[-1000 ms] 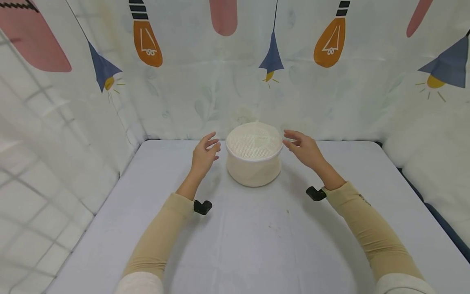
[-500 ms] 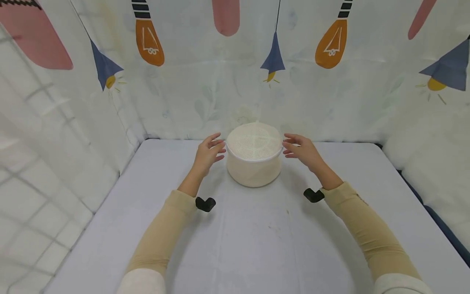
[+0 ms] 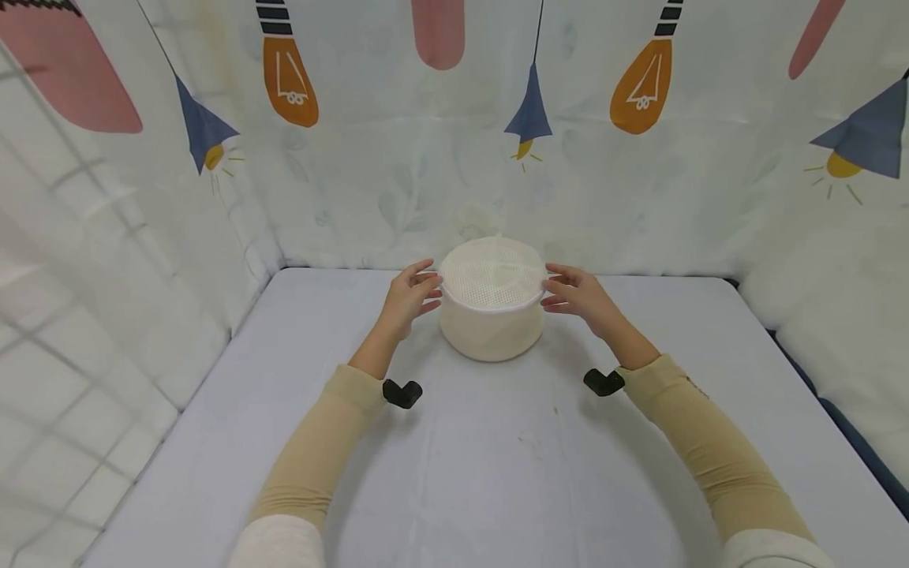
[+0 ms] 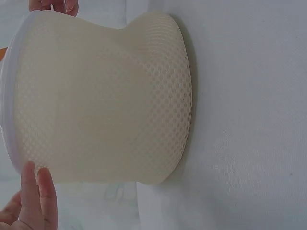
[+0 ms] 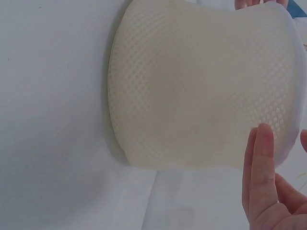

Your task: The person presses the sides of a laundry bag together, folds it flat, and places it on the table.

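A cream, drum-shaped mesh laundry bag (image 3: 492, 327) stands upright at the far middle of the table, with a white band around its upper rim. My left hand (image 3: 410, 301) is at the bag's left side, its fairly straight fingertips right at the rim. On the opposite side, my right hand (image 3: 584, 301) has its extended fingers at the upper wall just under the band. Close up in the left wrist view, the mesh wall bulges out at the base, and the left fingers (image 4: 29, 191) overlap its upper edge. The right fingers (image 5: 263, 158) lie against the mesh in the right wrist view.
A white cloth covers the table (image 3: 483, 473). Directly behind the bag hangs a pale curtain (image 3: 341, 181) printed with lamps and bulbs. A black wrist camera (image 3: 402, 394) sticks out from the left cuff, and another camera (image 3: 604, 383) from the right.
Both hands have moved inward from either side, closing the gaps until the fingertips are right at the bag's rim. The bag stays in the same place.
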The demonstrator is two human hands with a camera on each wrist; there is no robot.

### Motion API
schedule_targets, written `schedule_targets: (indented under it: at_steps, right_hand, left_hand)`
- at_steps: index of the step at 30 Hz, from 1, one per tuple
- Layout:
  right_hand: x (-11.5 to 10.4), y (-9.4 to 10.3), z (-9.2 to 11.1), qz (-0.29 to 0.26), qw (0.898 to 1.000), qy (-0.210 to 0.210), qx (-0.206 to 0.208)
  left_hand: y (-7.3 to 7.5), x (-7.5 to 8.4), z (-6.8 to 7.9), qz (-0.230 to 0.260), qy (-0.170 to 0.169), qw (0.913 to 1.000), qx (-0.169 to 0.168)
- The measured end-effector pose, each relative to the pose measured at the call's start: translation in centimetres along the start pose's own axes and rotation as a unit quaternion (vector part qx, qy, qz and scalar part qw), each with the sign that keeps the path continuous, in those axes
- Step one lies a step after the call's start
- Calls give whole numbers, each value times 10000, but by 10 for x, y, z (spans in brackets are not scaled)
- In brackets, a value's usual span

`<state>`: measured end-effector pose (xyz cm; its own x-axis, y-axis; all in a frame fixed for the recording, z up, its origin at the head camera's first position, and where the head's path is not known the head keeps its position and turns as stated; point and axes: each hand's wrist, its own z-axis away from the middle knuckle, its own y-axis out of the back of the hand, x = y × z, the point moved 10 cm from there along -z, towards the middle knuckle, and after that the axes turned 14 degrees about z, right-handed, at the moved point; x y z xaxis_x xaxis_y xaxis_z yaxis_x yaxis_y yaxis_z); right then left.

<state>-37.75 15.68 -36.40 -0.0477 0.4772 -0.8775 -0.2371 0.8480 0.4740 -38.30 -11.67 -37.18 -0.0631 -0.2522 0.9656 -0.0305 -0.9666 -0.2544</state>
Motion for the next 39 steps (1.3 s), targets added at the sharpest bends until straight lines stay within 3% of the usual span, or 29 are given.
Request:
schedule_targets:
  at_steps: [7,20,29,39]
  right_hand:
    - [-1,-3,0,-212,9997,-108,-41]
    - [2,-7,0,-741,9969,-191,-159]
    - [9,-9,-2,-1460,9881,-481,-104]
    - [10,-12,-1,-1556,9864,-516,-108]
  left_hand:
    - [-1,-1,0,-2,124,9998,122]
    - [-5,-8,1,512,221,9982,216]
    - [-7,-11,1,638,352,9970,257]
    - [-10,-11,2,642,338,9972,157]
